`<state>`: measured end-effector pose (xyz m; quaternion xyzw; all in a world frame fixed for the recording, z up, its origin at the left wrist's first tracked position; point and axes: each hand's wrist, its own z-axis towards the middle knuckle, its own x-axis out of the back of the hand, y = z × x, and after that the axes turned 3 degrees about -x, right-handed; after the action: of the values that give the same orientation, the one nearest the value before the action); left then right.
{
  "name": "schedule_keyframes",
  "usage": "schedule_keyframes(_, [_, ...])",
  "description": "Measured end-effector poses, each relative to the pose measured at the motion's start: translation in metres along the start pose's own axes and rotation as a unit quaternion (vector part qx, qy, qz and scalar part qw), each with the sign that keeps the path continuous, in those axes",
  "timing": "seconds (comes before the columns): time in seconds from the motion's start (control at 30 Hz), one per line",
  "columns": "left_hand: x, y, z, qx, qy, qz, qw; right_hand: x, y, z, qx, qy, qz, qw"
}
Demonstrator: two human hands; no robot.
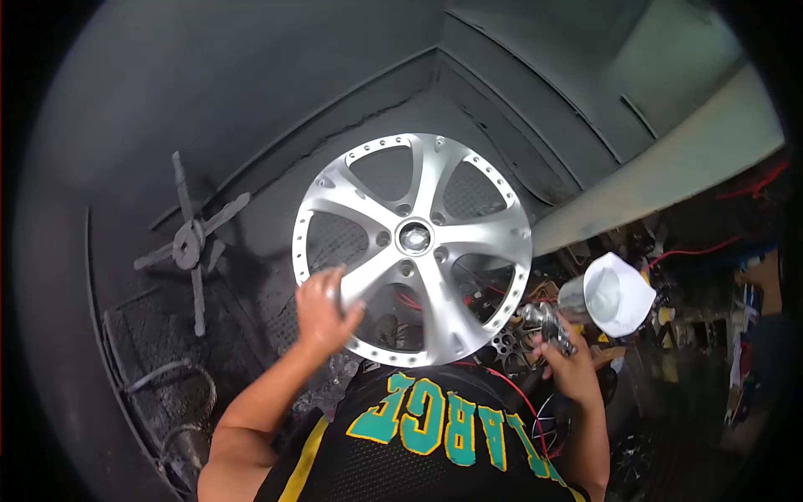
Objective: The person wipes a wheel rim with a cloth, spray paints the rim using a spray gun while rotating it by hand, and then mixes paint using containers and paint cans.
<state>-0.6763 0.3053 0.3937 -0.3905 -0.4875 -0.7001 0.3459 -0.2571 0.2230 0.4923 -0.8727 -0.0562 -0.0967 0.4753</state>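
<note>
A silver five-spoke alloy wheel [452, 237] faces up in the middle of the head view, with bolt holes and a round centre cap. My left hand [324, 311] grips it at the lower left, fingers and thumb about the end of a spoke near the rim. To the right of the wheel, my right hand [571, 361] is closed around a metal spray gun [548, 325]. A cup with a white, angular paper-like collar [634, 303] sits at the gun's right side. My palm hides part of the gun's handle.
A grey-coated stand with several arms [187, 245] is at the left, by the dark wall. A red hose [520, 391] runs beside my shirt. Cluttered wheels and parts lie at the lower right, below a pale slanted panel [669, 159].
</note>
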Motion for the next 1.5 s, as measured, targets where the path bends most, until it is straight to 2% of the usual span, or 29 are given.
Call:
schedule_keyframes(0.07, [-0.003, 0.043, -0.039, 0.026, -0.045, -0.018, 0.998, -0.007, 0.006, -0.011, -0.018, -0.049, 0.0, 0.999])
schedule_keyframes(0.13, [-0.011, 0.061, -0.069, -0.041, -0.092, -0.155, 0.983, -0.014, 0.009, -0.016, -0.017, -0.1, -0.022, 0.995])
schedule_keyframes(0.17, [-0.014, 0.059, -0.074, -0.067, -0.173, -0.221, 0.957, -0.02, -0.003, -0.02, -0.017, -0.124, -0.038, 0.991])
schedule_keyframes(0.23, [-0.013, 0.054, -0.069, -0.296, -0.177, -0.13, 0.93, -0.026, -0.013, -0.02, -0.026, -0.178, -0.058, 0.982])
schedule_keyframes(0.27, [-0.01, 0.054, -0.066, -0.29, -0.177, -0.126, 0.932, -0.029, -0.017, -0.02, -0.025, -0.185, -0.058, 0.981])
schedule_keyframes(0.37, [0.002, 0.057, -0.052, -0.203, -0.193, -0.023, 0.96, -0.039, -0.028, -0.013, -0.033, -0.25, -0.099, 0.963])
schedule_keyframes(0.43, [0.006, 0.055, -0.054, -0.08, -0.143, -0.021, 0.986, -0.048, -0.03, -0.007, 0.082, -0.301, -0.114, 0.943])
schedule_keyframes(0.5, [-0.008, 0.036, -0.061, 0.025, -0.019, -0.05, 0.998, -0.059, -0.039, -0.004, 0.101, -0.313, -0.12, 0.937])
schedule_keyframes(0.57, [-0.033, 0.01, -0.062, 0.122, 0.127, -0.115, 0.978, -0.071, -0.044, 0.002, 0.102, -0.339, -0.127, 0.927])
schedule_keyframes(0.6, [-0.033, 0.009, -0.057, 0.197, 0.162, -0.296, 0.921, -0.079, -0.049, 0.005, 0.105, -0.344, -0.128, 0.924])
schedule_keyframes(0.63, [-0.036, 0.011, -0.05, 0.262, 0.19, -0.465, 0.824, -0.085, -0.054, 0.009, 0.112, -0.354, -0.134, 0.919])
schedule_keyframes(0.67, [-0.06, -0.003, -0.057, 0.293, 0.224, -0.577, 0.729, -0.094, -0.059, 0.012, 0.118, -0.364, -0.142, 0.913])
schedule_keyframes(0.7, [-0.064, -0.007, -0.048, 0.274, 0.243, -0.585, 0.724, -0.103, -0.063, 0.016, 0.121, -0.368, -0.144, 0.911])
schedule_keyframes(0.77, [-0.057, 0.0, -0.036, 0.301, 0.27, -0.671, 0.621, -0.121, -0.07, 0.024, 0.141, -0.377, -0.134, 0.906])
schedule_keyframes(0.83, [-0.045, -0.007, -0.025, 0.314, 0.26, -0.662, 0.628, -0.134, -0.081, 0.03, 0.13, -0.389, -0.135, 0.902])
schedule_keyframes(0.93, [-0.049, -0.044, -0.013, 0.26, 0.211, -0.611, 0.718, -0.151, -0.093, 0.038, 0.096, -0.375, -0.115, 0.915])
schedule_keyframes(0.97, [-0.043, -0.054, -0.007, 0.259, 0.211, -0.613, 0.716, -0.157, -0.099, 0.039, 0.097, -0.372, -0.117, 0.916])
schedule_keyframes(1.03, [-0.028, -0.069, 0.012, 0.265, 0.162, -0.589, 0.746, -0.165, -0.114, 0.037, 0.088, -0.339, -0.055, 0.935])
schedule_keyframes(1.07, [-0.024, -0.077, 0.024, 0.219, 0.181, -0.568, 0.773, -0.165, -0.119, 0.038, 0.092, -0.328, -0.036, 0.94])
schedule_keyframes(1.1, [-0.016, -0.085, 0.04, 0.17, 0.219, -0.419, 0.865, -0.163, -0.12, 0.038, 0.103, -0.312, 0.003, 0.945])
schedule_keyframes(1.17, [0.019, -0.076, 0.062, 0.045, 0.284, -0.239, 0.927, -0.162, -0.129, 0.032, 0.125, -0.252, 0.054, 0.958])
schedule_keyframes(1.23, [0.038, -0.052, 0.084, 0.026, 0.26, -0.419, 0.87, -0.155, -0.135, 0.027, 0.154, -0.177, 0.082, 0.969])
schedule_keyframes(1.27, [0.025, -0.049, 0.093, -0.023, 0.252, -0.508, 0.823, -0.15, -0.136, 0.023, 0.152, -0.128, 0.083, 0.977])
schedule_keyframes(1.33, [0.02, -0.008, 0.088, 0.021, 0.086, -0.545, 0.834, -0.139, -0.145, 0.014, 0.161, -0.028, 0.066, 0.984])
schedule_keyframes(1.37, [0.013, 0.013, 0.09, -0.057, 0.027, -0.568, 0.821, -0.132, -0.14, 0.014, 0.173, 0.006, 0.091, 0.981])
schedule_keyframes(1.4, [0.009, 0.034, 0.088, -0.1, -0.096, -0.531, 0.836, -0.125, -0.137, 0.012, 0.185, 0.041, 0.1, 0.977])
schedule_keyframes(1.43, [0.005, 0.063, 0.086, -0.132, -0.165, -0.542, 0.813, -0.118, -0.135, 0.009, 0.197, 0.072, 0.107, 0.972])
schedule_keyframes(1.5, [0.005, 0.113, 0.085, -0.247, -0.262, -0.464, 0.809, -0.104, -0.128, 0.002, 0.217, 0.112, 0.107, 0.964])
